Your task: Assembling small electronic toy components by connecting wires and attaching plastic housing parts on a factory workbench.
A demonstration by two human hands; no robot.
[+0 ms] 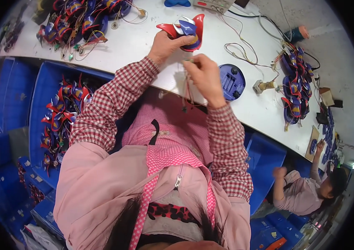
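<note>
The left hand (163, 46) has its fingers clamped on a red, blue and white toy shell (188, 30), thumb over its near part. The shell lies just beyond the right hand (206, 78), its long axis running roughly away from the body; the left hand is nearer, already in contact. The right fingers pinch together on thin wires (187, 89), which dangle below them; whether these join the shell I cannot tell. Right of those fingers, a round purple base (232, 81) rests on the surface (252, 112).
</note>
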